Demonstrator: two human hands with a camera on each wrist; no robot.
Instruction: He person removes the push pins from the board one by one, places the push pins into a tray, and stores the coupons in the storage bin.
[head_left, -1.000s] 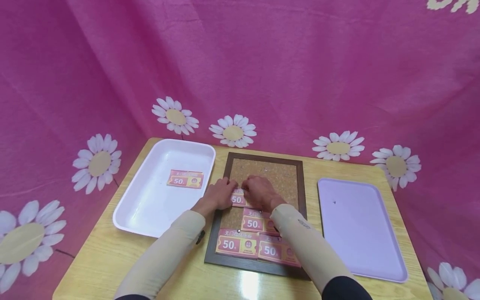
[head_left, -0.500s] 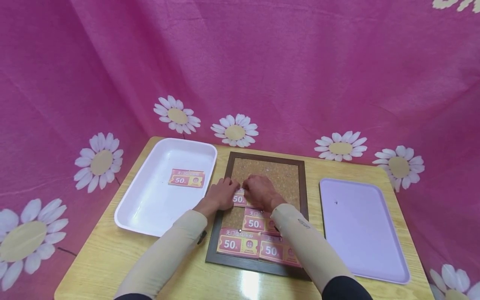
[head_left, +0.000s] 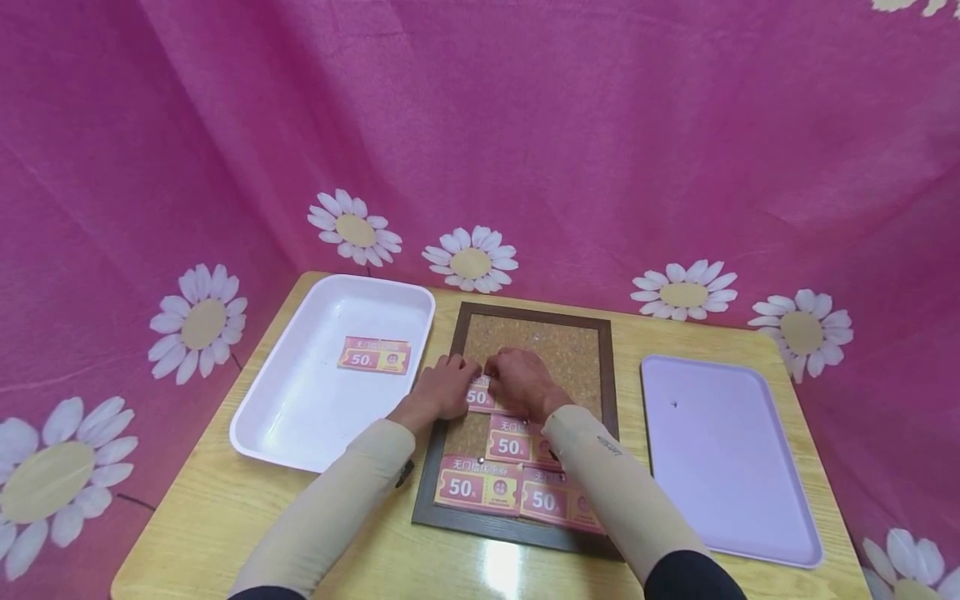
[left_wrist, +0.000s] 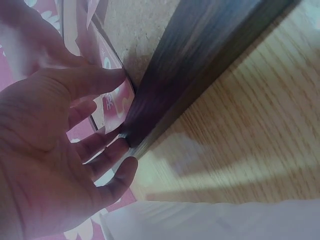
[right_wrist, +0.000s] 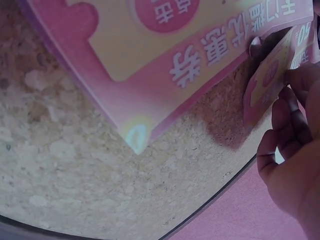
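Observation:
A pink-and-yellow coupon (head_left: 478, 397) lies across the cork board (head_left: 468, 437), partly hidden by both hands. My left hand (head_left: 446, 385) rests at its left end; in the left wrist view the thumb touches the coupon (left_wrist: 116, 102) and the loosely bent fingers lie by the dark frame (left_wrist: 165, 80). At the coupon's upper edge, my right hand (head_left: 522, 382) has curled fingers. In the right wrist view its fingertips pinch the far coupon (right_wrist: 267, 87), whose edge lifts off the cork. Whether a tack is between them is hidden. A round tack (right_wrist: 255, 47) sits by a nearer coupon (right_wrist: 200, 60).
More coupons lie lower on the board, including one at lower left (head_left: 477, 486), with a tack (head_left: 481, 460) at its top. A white tray (head_left: 255, 417) on the left holds a single coupon (head_left: 374, 356). On the right, a lilac tray (head_left: 731, 475) bears a tiny dark item (head_left: 674, 404).
Both hands stay at the same coupon with hardly any movement. The whole head view has shifted slightly.

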